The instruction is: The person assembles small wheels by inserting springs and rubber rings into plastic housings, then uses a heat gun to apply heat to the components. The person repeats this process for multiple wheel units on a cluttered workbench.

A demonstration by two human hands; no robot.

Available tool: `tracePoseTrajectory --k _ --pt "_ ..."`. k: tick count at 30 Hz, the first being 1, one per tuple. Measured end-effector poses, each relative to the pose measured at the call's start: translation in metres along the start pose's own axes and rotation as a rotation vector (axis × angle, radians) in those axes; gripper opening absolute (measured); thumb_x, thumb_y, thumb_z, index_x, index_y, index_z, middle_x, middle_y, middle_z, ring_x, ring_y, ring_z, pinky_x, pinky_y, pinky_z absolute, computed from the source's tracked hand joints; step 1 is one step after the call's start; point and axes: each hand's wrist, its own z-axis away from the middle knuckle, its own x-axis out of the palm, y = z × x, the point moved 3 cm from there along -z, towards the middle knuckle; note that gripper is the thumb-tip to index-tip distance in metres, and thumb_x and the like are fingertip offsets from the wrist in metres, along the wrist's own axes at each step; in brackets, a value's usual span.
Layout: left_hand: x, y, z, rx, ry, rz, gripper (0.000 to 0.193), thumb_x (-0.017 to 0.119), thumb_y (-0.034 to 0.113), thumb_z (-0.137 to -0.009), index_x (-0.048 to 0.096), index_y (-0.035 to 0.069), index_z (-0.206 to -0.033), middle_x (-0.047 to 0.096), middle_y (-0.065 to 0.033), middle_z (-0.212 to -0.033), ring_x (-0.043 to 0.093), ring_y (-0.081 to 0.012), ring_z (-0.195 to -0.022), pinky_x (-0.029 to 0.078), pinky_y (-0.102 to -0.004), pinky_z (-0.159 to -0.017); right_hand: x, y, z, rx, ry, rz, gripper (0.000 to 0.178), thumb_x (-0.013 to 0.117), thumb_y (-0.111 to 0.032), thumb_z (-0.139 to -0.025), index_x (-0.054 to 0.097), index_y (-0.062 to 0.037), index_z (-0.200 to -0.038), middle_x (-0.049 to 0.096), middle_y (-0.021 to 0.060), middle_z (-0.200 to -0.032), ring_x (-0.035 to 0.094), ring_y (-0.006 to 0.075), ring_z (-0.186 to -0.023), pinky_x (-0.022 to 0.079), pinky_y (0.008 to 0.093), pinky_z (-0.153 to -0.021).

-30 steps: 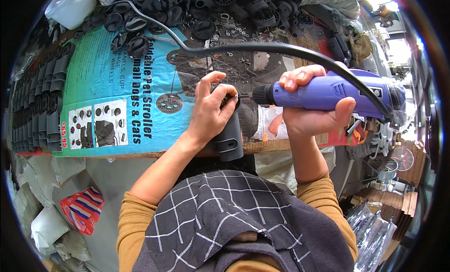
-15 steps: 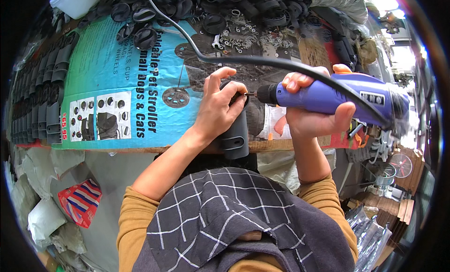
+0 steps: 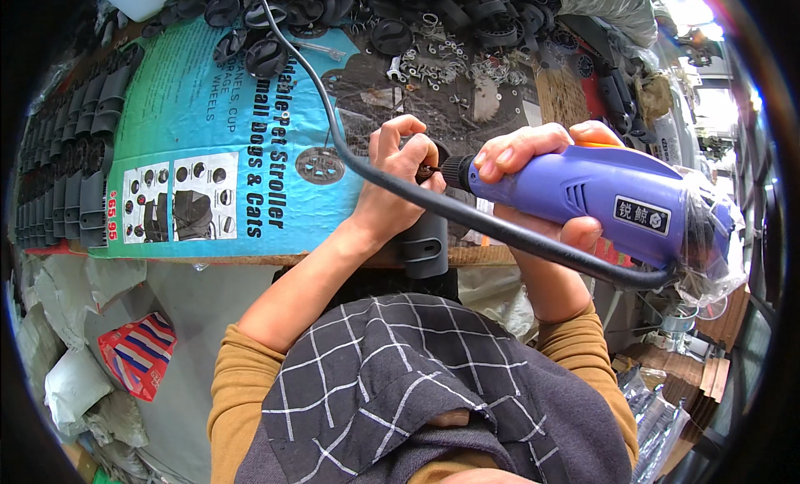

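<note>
My left hand (image 3: 390, 180) is closed around the upper end of a dark grey plastic housing (image 3: 427, 249), whose lower end hangs over the table's front edge. In my right hand (image 3: 527, 150) is a purple electric screwdriver (image 3: 587, 188), held almost level and pointing left. Its black nose and bit meet the housing's top end beside my left fingertips; a screw there cannot be made out. The black power cord (image 3: 500, 230) loops in front of the housing, my left hand and the screwdriver's lower side.
Under my hands a printed blue-green cardboard sheet (image 3: 200, 92) covers the table. Rows of similar grey housings (image 3: 82, 171) stand at the left. Black round knobs (image 3: 267, 59) and scattered small metal fasteners (image 3: 437, 65) lie at the back. A red striped package (image 3: 140, 355) is on the floor.
The screwdriver has shifted slightly left, its rear end dropping and its body rolling in my grip. The cord has swung lower, across the housing. My left hand keeps its hold.
</note>
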Motion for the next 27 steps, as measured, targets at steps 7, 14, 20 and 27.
tracePoseTrajectory --k 7,14,20,27 --pt "0.002 -0.004 -0.004 0.017 0.037 0.02 0.04 0.07 0.009 -0.067 0.059 0.006 -0.105 0.049 -0.0169 -0.119 0.048 -0.0375 -0.114 0.041 -0.0459 -0.096 0.006 -0.003 -0.005 0.053 -0.082 0.06 0.08 0.066 -0.067 -0.079 0.038 -0.0105 -0.128 0.057 0.0159 -0.088 0.06 0.0265 -0.08 0.051 0.0438 -0.079" --pt "0.004 -0.003 -0.005 -0.086 -0.031 0.084 0.043 0.065 0.005 -0.069 0.059 0.001 -0.111 0.053 -0.0215 -0.123 0.052 -0.0378 -0.118 0.043 -0.0428 -0.101 0.004 0.008 -0.005 0.045 -0.113 0.02 0.082 0.067 -0.069 -0.077 0.038 -0.0107 -0.128 0.059 0.0133 -0.084 0.061 0.0261 -0.074 0.052 0.0428 -0.073" --pt "0.002 0.0 -0.007 -0.077 -0.012 0.077 0.041 0.063 0.0 -0.069 0.058 0.0 -0.11 0.058 -0.0211 -0.115 0.055 -0.0367 -0.112 0.046 -0.0415 -0.096 0.004 0.022 -0.019 -0.013 -0.269 -0.054 0.085 0.066 -0.071 -0.076 0.038 -0.0077 -0.126 0.059 0.0141 -0.082 0.061 0.0262 -0.07 0.053 0.0421 -0.068" --pt "0.001 -0.001 -0.008 -0.131 -0.075 0.104 0.037 0.064 0.003 -0.073 0.059 0.002 -0.109 0.061 -0.0199 -0.103 0.06 -0.0378 -0.099 0.048 -0.0422 -0.087 -0.008 0.022 -0.02 -0.055 -0.187 -0.073 0.08 0.064 -0.067 -0.08 0.038 -0.0053 -0.124 0.06 0.0147 -0.079 0.062 0.0261 -0.07 0.052 0.0404 -0.071"
